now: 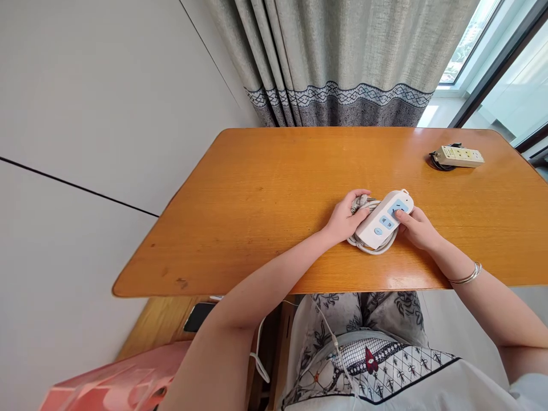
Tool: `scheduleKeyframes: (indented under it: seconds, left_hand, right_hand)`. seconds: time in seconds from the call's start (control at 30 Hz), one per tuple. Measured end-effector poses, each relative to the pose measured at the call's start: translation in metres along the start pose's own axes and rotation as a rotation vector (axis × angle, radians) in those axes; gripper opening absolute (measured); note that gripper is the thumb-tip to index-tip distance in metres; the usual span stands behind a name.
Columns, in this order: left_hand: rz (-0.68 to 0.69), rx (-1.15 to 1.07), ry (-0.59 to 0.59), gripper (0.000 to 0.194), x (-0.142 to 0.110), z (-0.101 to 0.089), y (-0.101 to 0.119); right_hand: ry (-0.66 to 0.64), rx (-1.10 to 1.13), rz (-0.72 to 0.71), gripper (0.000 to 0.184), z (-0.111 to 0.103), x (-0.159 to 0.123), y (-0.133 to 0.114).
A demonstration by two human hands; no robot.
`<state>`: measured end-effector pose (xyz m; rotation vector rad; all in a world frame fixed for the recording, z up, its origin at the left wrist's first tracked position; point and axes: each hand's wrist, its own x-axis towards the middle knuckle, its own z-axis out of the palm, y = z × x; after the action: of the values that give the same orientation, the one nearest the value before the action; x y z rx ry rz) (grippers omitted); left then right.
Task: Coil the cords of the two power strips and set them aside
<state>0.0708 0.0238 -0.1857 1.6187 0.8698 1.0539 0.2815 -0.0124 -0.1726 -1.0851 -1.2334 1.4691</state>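
Note:
A white power strip (pixel 377 228) with light blue socket panels is held at a slant just over the front right part of the table. Its white cord (pixel 377 250) is coiled beneath and beside it. My left hand (pixel 347 216) grips the coiled cord and plug at the strip's left side, thumb near the casing. My right hand (pixel 416 227) closes around the strip's right edge, its thumb lying over the upper socket panel. Part of the coil is hidden under the strip.
On the wooden table (pixel 240 211), a second, cream power strip (pixel 462 156) with a black cord (pixel 440 165) lies at the back right. A phone (pixel 199 317) and a pink container (pixel 115 379) are below the table at left. Curtains (pixel 342 57) hang behind.

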Motion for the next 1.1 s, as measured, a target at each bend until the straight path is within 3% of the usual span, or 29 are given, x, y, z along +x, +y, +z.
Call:
scheduleKeyframes:
  seconds: [0.27, 0.5, 0.77, 1.1]
  left_hand:
    - [-0.038, -0.007, -0.052, 0.044, 0.004, -0.001, -0.003]
    - [0.0, 0.127, 0.014, 0.033, 0.0, -0.001, 0.009]
    - [0.058, 0.28, -0.102, 0.029, 0.002, -0.009, 0.012]
    - [0.062, 0.274, -0.133, 0.031, 0.001, -0.014, 0.014]
  right_hand:
    - [0.02, -0.015, -0.02, 0.058, 0.0, -0.001, 0.001]
    - [0.033, -0.041, -0.015, 0.058, 0.0, -0.002, 0.001]
    - [0.067, -0.064, -0.06, 0.059, 0.005, -0.004, -0.005]
    - [0.007, -0.018, -0.021, 0.056, 0.001, -0.003, 0.0]
